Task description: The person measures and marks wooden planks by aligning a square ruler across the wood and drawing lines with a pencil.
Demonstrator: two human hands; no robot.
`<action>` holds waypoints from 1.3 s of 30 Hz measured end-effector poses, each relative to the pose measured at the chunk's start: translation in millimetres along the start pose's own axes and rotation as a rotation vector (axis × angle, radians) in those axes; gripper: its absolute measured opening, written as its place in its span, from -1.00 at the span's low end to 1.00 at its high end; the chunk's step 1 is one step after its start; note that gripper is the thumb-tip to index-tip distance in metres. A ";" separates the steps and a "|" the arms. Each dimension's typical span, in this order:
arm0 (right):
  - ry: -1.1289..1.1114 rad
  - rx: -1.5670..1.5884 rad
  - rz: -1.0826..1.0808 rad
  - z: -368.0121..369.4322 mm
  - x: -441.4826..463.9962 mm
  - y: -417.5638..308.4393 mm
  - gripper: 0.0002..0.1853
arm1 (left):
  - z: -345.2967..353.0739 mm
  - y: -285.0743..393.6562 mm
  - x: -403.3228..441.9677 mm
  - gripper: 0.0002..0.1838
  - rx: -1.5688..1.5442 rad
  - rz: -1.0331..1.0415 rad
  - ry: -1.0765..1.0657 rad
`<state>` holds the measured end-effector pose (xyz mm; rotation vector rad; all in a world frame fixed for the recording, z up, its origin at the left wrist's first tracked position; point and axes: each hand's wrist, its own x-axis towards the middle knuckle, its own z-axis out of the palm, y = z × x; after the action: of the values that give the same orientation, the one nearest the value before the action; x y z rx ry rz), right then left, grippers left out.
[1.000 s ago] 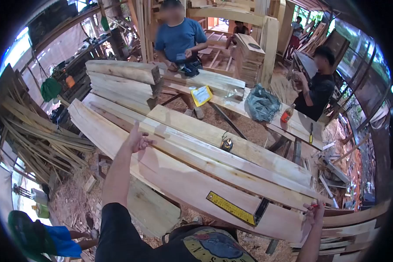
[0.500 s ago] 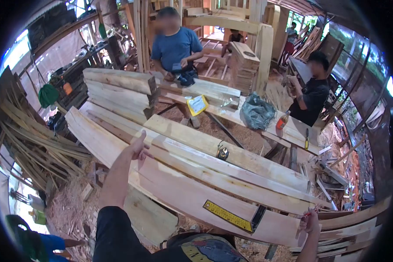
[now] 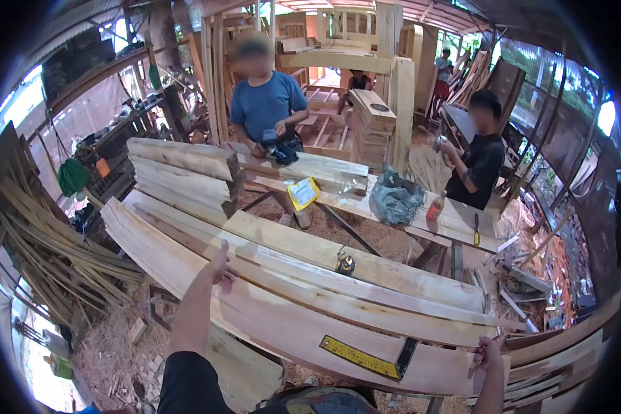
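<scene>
My left hand (image 3: 222, 268) is over the near edge of a long pale board (image 3: 276, 314), its fingers spread and nothing in them. At the board's right end, my right hand (image 3: 488, 353) has its fingers closed round a small red item, mostly hidden. Between the hands, a yellow try square (image 3: 360, 357) with a dark stock lies flat on the board. Beyond it, a tape measure (image 3: 345, 263) rests on another plank (image 3: 393, 276).
A person in blue (image 3: 268, 103) stands behind a bench with a yellow packet (image 3: 303, 193), a plastic bag (image 3: 396, 198), a bottle (image 3: 435, 207) and a screwdriver (image 3: 477, 231). Another person (image 3: 475, 165) is at the right. Stacked beams (image 3: 179, 162) stand at the left.
The view has tilted upward, so the people and bench sit lower in it. The person at the lower left has nearly left the view. Both my hands keep their places along the board.
</scene>
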<state>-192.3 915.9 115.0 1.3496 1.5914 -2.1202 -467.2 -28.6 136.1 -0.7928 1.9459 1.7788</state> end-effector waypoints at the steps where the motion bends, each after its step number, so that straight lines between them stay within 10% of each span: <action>1: -0.012 -0.017 0.026 -1.9 1.0 1.0 -0.65 | 6.3 -0.3 -4.9 0.43 0.001 -0.008 0.030; 11: 0.009 -0.065 0.026 4.3 -5.9 -1.5 -0.72 | 4.1 -4.9 1.9 -0.21 0.036 -0.024 -0.027; 39: 0.036 -0.147 -0.013 1.9 0.9 4.3 -0.73 | 3.1 -10.1 5.8 -0.27 0.084 0.008 0.029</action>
<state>-191.3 912.8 111.4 1.3405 1.7364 -1.9529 -465.5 -26.7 124.3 -0.7869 2.0308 1.6869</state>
